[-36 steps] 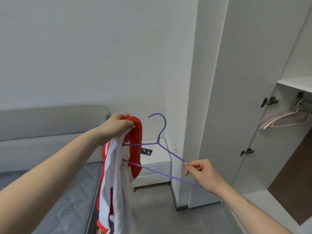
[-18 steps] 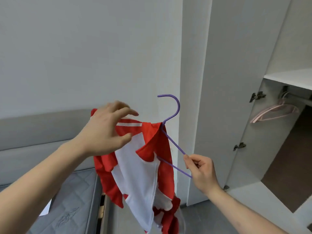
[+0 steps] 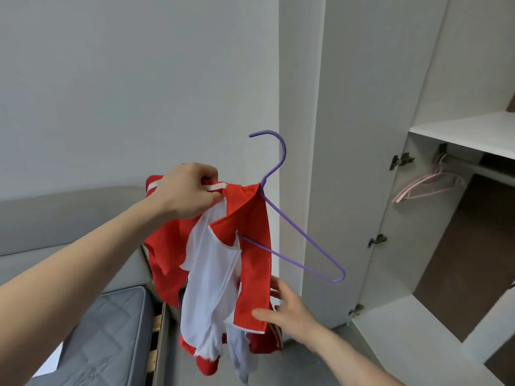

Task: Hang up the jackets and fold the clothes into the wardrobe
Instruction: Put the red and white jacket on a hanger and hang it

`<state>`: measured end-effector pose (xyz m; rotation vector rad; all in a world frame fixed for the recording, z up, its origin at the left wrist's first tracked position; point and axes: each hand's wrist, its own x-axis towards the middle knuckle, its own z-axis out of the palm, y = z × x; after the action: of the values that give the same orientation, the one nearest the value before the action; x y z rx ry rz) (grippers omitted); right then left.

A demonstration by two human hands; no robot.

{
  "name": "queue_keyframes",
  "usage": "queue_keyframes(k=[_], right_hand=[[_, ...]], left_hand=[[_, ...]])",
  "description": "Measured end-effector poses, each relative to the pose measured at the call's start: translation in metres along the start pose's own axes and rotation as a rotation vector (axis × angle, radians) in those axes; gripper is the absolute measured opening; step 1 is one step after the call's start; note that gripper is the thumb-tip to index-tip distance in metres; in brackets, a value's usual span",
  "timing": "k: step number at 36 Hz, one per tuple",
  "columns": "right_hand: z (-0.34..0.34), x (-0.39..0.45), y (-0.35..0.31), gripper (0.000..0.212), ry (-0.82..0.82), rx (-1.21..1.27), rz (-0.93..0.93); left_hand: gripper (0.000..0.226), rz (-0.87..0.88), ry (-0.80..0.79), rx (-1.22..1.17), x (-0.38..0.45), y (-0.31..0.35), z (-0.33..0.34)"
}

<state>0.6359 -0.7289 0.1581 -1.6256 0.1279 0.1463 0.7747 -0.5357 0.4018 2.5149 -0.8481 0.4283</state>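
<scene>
the right hand (image 3: pixel 289 310) has let go of the purple hanger (image 3: pixel 292 232) and now reaches, fingers spread, for the red jacket (image 3: pixel 250 260) hem. the left hand (image 3: pixel 189 190) pinches the collar up high. one shoulder is on; the other still needs the hanger.

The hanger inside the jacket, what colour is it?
Purple hanger, clearest in the head view.

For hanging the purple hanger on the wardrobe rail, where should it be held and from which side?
Probably at the bare neck just under the hook, on the purple hanger, approached from the right. The red and white jacket covers its left arm, and the left hand already pinches the collar there. The right hand is free below.
</scene>
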Motion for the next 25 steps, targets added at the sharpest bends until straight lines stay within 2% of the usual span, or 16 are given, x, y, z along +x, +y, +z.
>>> queue_keyframes(k=[2,4,5,10,16,19,21,23,25], right_hand=[[0.016,0.008,-0.005,0.049,0.048,-0.091,-0.049],[0.015,0.02,-0.008,0.012,0.214,-0.163,-0.086],[0.007,0.026,-0.007,0.007,0.29,-0.167,-0.089],[-0.069,0.041,-0.022,0.018,0.588,-0.078,-0.133],[-0.131,0.05,-0.112,0.014,0.666,-0.102,-0.274],[-0.131,0.037,-0.166,0.019,0.624,-0.006,-0.346],[-0.116,0.02,-0.202,0.02,0.532,0.079,-0.408],[-0.088,-0.003,-0.228,0.019,0.327,0.138,-0.447],[-0.052,-0.026,-0.232,0.015,0.04,0.048,-0.446]], left_hand=[[0.032,0.011,0.004,0.025,0.004,0.005,0.0],[0.03,0.0,0.001,0.021,0.007,0.004,-0.003],[0.028,-0.013,0.001,0.017,0.008,0.001,-0.006],[0.024,-0.05,-0.05,0.041,-0.005,-0.027,-0.024],[0.028,0.003,-0.103,0.189,-0.021,-0.052,-0.006],[0.03,-0.023,-0.117,0.237,-0.019,-0.062,0.004],[0.032,-0.086,-0.114,0.22,-0.016,-0.067,0.011],[0.035,-0.18,-0.103,0.108,-0.01,-0.069,0.017],[0.036,-0.253,-0.088,-0.018,-0.005,-0.069,0.022]])
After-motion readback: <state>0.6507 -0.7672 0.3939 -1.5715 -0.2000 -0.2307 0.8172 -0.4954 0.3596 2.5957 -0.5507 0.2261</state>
